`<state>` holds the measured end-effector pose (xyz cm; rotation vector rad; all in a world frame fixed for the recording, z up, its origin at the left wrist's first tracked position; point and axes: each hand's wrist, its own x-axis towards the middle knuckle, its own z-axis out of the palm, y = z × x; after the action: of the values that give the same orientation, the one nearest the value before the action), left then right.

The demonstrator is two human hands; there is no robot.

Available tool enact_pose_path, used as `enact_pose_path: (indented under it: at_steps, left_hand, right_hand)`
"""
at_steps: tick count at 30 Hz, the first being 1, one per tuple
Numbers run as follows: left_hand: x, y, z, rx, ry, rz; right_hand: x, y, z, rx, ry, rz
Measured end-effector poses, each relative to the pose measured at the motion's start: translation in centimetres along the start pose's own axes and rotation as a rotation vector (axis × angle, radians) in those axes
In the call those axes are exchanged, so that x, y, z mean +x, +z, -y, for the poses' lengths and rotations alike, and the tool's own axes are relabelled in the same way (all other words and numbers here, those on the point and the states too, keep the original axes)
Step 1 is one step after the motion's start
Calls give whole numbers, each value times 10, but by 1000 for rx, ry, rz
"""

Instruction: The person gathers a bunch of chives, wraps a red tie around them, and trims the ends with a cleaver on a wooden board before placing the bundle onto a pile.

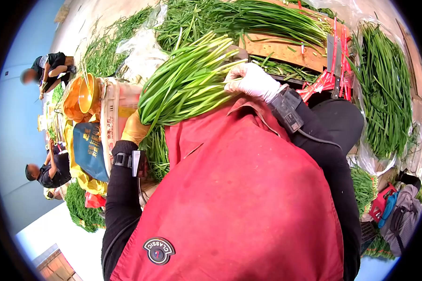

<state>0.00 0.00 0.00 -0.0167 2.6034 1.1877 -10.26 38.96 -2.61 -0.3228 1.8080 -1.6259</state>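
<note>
A large loose bunch of garlic chives (187,79) lies across my lap, its green leaves to the left and pale stem ends to the right. My left hand (135,129), in a yellow-orange glove, grips the leafy end from below; the leaves hide part of its fingers. At the stem end, my right hand (252,80), in a white glove, has its fingers curled and pinched on the pale stems. A red apron (248,187) covers my front, just under the bunch. More chives hang below the left hand.
Chives lie on a wooden board (286,49) ahead, with red ties (347,75) and a knife (334,56) at its right. Another chive pile (384,89) rests on plastic at right. A white crate (119,112) and yellow scoop (86,93) stand left. Two people (54,171) work farther left.
</note>
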Motion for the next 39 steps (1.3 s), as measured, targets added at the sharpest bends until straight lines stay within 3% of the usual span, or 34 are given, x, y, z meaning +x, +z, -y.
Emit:
enact_pose_path:
  at_steps: [2,5,9,13,15,17,19,21,23,25,26,28,29,32,33,34,36,39]
  left_hand:
    - [3,2,-3,34,43,-4]
    - [9,-20,10,79,15,5]
    - [4,-14,-1,137,59,-22]
    - [5,-14,12,112,28,12]
    - [4,-12,13,119,10,31]
    - [2,-9,2,191,14,22]
    - [0,-5,3,163,1,7]
    - [0,0,6,91,-32,-4]
    - [0,3,15,-21,-84,-9]
    - [2,7,44,-13,-22,-29]
    - [2,6,59,-7,7,-37]
    - [-1,8,45,55,-40,-42]
    - [-2,9,37,86,-62,-47]
    - [-5,11,41,49,-40,-28]
    - [-6,11,40,24,-25,-17]
    - [-7,9,36,-41,-222,-2]
    - [-9,14,41,-82,-175,-10]
    - [-10,19,42,-112,-148,-17]
  right_hand:
    - [1,-9,2,61,-5,123]
    - [15,-11,15,-67,-36,83]
    - [14,-3,1,26,-62,58]
    - [3,-6,12,-562,1,-151]
    - [4,-23,-14,-822,-200,-343]
    - [-7,-51,-22,-716,4,-369]
    - [-30,-74,-28,-837,138,-375]
    - [-50,-85,-42,-1037,270,-244]
    - [-60,-92,-62,-804,362,-78]
    - [-62,-76,-69,-458,144,-87]
    - [-53,-68,-71,-237,164,-43]
    - [-40,-43,-56,-72,2,-73]
    - [-32,-32,-43,-212,6,-102]
    - [7,-6,-90,388,85,-117]
    - [6,-6,-85,435,93,-107]
    - [2,-8,-81,480,102,-100]
    - [-5,-10,-74,552,147,-131]
    - [-13,-20,-76,622,-45,-242]
